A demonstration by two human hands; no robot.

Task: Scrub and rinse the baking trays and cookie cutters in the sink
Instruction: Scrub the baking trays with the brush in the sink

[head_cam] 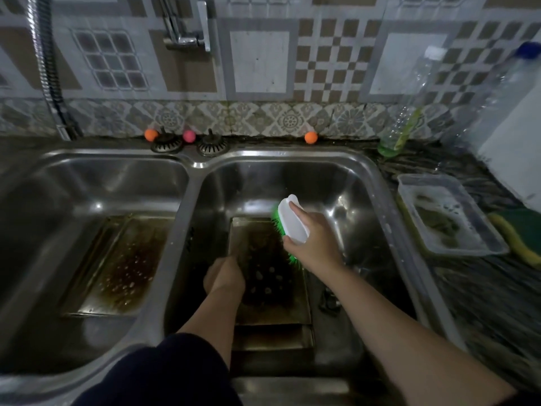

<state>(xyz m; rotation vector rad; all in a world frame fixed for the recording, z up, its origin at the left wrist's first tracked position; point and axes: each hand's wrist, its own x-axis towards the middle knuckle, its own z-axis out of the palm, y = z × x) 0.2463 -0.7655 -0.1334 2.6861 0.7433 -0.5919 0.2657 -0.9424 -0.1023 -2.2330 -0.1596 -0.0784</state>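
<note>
Each sink basin holds one greasy tray; the right hand grips the brush, the left hand holds that tray's left edge, its fingers hidden.

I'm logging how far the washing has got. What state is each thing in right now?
Right tray: in right basin, greasy, being scrubbed.
Left tray: in left basin, greasy, untouched.
Brush: gripped by right hand, bristles on right tray.
Left hand: on right tray's left edge; grip unclear.
Tap: no water seen running.
Plastic container: on counter, sudsy.
Sponge: on counter, unused.
Bottle: upright, nearly empty.
</note>
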